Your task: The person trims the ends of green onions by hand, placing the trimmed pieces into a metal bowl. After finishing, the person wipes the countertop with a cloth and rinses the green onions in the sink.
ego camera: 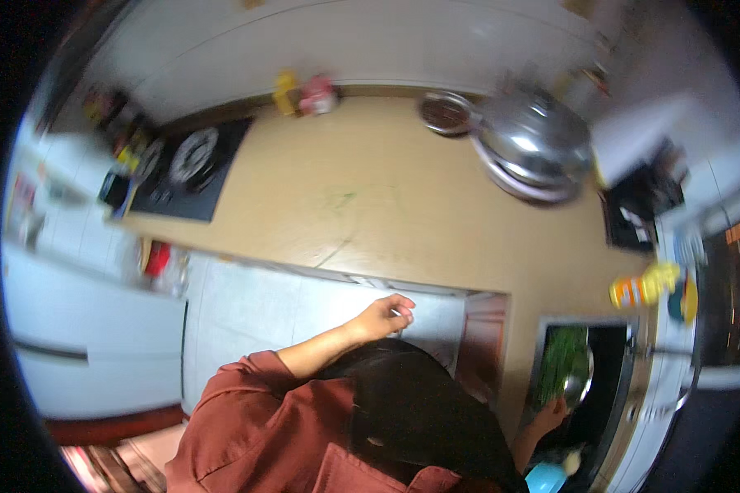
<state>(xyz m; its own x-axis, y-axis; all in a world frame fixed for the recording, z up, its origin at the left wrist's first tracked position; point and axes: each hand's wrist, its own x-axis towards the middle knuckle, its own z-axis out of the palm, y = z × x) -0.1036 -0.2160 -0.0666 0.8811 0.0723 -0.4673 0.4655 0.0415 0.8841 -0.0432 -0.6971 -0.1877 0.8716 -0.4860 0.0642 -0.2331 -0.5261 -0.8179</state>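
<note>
My left hand (391, 315) hangs in front of my body, over the floor gap before the counter. Its fingers are loosely curled, the thumb stands apart from them, and nothing shows between them. Off to the right, my right hand (553, 414) reaches into the sink (620, 370) and grips the near side of a shiny metal bowl (583, 385). Long green leafy vegetables (561, 354) lie against the bowl's left side; blur hides whether they are inside it. A light blue plastic container (546, 477) is at the sink's near end.
The tan countertop (370, 166) bears green smears. On it are a black gas hob (185, 166), a large domed-lid metal pan (533, 138), a smaller metal dish (447, 114) and a yellow bottle (644, 286) beside the sink. A white cabinet or appliance (98, 320) stands left.
</note>
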